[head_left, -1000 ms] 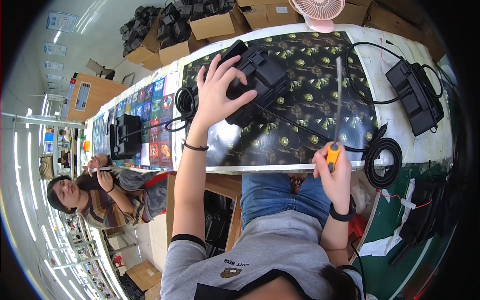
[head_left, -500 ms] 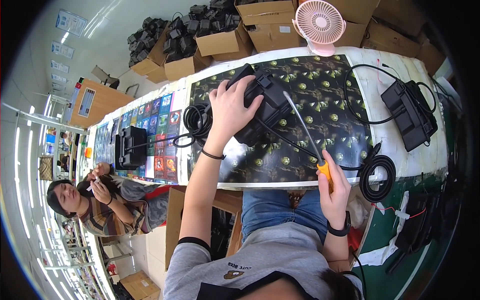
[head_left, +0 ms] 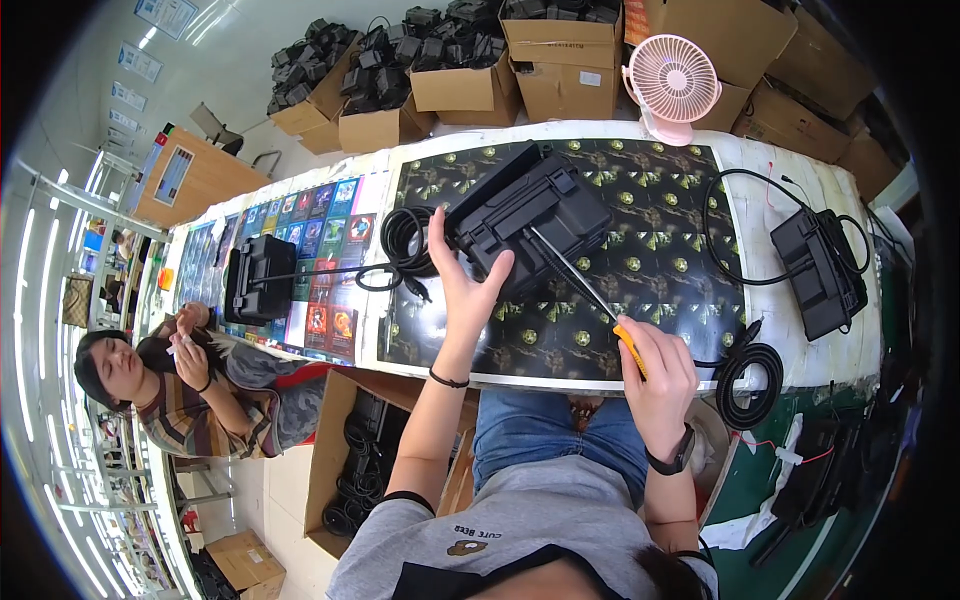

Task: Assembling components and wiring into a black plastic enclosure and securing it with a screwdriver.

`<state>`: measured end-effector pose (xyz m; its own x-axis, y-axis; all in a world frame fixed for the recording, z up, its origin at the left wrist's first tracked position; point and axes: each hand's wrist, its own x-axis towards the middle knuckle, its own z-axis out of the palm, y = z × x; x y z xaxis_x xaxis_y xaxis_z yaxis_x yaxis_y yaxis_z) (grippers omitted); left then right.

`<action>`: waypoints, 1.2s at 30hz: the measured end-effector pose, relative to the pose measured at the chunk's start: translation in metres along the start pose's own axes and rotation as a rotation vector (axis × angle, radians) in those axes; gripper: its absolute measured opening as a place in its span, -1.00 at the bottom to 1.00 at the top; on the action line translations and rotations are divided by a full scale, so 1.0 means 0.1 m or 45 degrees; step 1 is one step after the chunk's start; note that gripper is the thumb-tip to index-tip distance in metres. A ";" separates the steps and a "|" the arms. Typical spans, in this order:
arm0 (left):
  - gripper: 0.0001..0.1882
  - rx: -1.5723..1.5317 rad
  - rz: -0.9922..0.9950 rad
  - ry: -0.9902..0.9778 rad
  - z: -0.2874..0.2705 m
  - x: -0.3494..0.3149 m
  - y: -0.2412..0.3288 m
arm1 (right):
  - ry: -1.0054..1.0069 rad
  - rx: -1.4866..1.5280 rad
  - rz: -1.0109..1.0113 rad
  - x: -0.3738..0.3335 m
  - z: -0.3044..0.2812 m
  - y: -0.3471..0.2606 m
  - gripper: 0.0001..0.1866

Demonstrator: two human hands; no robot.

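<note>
A black plastic case (head_left: 540, 200) with latches lies at a slant on the dark patterned mat, a black cable running from its near side. My left hand (head_left: 465, 295) grips the case's near left corner, thumb on one side and a finger stretched along the other; the remaining fingers are hidden. In my right hand (head_left: 660, 375) is a screwdriver (head_left: 575, 275) with a yellow handle, the fingers wrapped round it. Its metal shaft points up and left, with the tip against or just over the case's near side.
Coiled black cables (head_left: 405, 245) lie left of the case, and another coil (head_left: 750, 385) hangs at the near edge. Further black cases rest left (head_left: 262, 280) and right (head_left: 820, 270). A pink fan (head_left: 672, 85) stands at the back. A co-worker (head_left: 190, 390) sits at the left.
My left hand has come off the case's top to its near left corner. The screwdriver has swung left and its tip now meets the case's near side in the picture.
</note>
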<state>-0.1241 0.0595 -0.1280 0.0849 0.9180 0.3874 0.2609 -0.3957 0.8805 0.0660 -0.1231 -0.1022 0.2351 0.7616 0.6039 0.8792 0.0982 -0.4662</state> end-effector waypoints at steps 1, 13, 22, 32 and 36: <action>0.05 -0.134 -0.087 -0.021 0.01 -0.01 0.00 | -0.004 -0.003 0.001 -0.01 0.01 -0.01 -0.60; -0.18 -0.132 -0.065 -0.094 0.04 -0.04 -0.04 | -0.125 -0.010 0.075 -0.15 0.13 -0.16 -0.54; -0.31 -0.281 -0.016 -0.069 0.06 -0.09 -0.05 | -0.660 1.635 1.211 -0.18 0.09 0.20 -0.57; -0.30 -0.236 0.031 -0.034 0.01 -0.28 -0.05 | -0.617 1.929 1.383 -0.39 -0.02 0.09 -0.56; -0.31 -0.361 -0.122 -0.071 -0.05 -0.31 -0.01 | -0.645 1.875 1.340 -0.40 -0.10 -0.03 -0.55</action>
<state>-0.1316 0.0317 -0.1398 0.1274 0.9485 0.2901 -0.0078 -0.2915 0.9565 0.0582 -0.1598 -0.1187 0.0002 0.9345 -0.3559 -0.6020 -0.2841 -0.7462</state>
